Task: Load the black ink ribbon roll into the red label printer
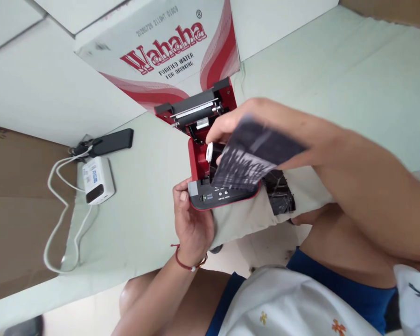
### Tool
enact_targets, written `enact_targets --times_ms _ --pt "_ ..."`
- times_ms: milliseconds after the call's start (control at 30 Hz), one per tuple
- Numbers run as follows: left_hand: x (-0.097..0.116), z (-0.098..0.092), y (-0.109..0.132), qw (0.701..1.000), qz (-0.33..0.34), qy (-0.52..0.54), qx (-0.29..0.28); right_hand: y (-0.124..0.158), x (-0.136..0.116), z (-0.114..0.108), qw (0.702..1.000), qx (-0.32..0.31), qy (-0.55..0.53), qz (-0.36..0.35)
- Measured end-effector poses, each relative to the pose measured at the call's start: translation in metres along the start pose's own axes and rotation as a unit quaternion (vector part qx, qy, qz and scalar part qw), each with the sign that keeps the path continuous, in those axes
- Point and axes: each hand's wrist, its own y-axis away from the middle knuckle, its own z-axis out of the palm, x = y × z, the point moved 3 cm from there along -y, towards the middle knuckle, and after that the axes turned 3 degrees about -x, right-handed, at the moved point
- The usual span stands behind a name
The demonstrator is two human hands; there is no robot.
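Note:
A small red and black label printer (pixel 227 197) rests on the pale green cloth with its lid (pixel 196 109) tipped up, showing a roller inside. At its near left corner, my left hand (pixel 192 224) grips the casing, thumb on top. Over the open bay, my right hand (pixel 238 116) is closed on a black roll with a white core end (pixel 209 152). From that roll a black printed strip (pixel 255 151), blurred, hangs loose over the button panel. My right fingertips are partly hidden behind the strip. More crumpled black film (pixel 281 193) lies right of the printer.
A Wahaha water carton (pixel 175 46) stands right behind the printer. To the left lie a white power bank (pixel 97 179) with a looped white cable (pixel 49 233) and a black bar-shaped object (pixel 114 141). Brown cardboard (pixel 21 210) borders the far left.

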Motion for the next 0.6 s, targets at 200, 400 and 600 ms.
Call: enact_targets --times_ms 200,400,600 --pt "0.006 -0.004 0.004 0.999 0.027 -0.038 -0.018 -0.017 -0.004 0.018 0.999 0.003 0.037 0.017" --pt "0.031 -0.002 0.004 0.947 0.183 -0.231 -0.127 -0.023 -0.010 0.023 0.992 -0.067 0.103 0.032" --pt "0.040 0.000 0.009 0.834 0.318 -0.383 -0.239 -0.029 -0.009 0.032 0.987 -0.067 0.139 0.038"
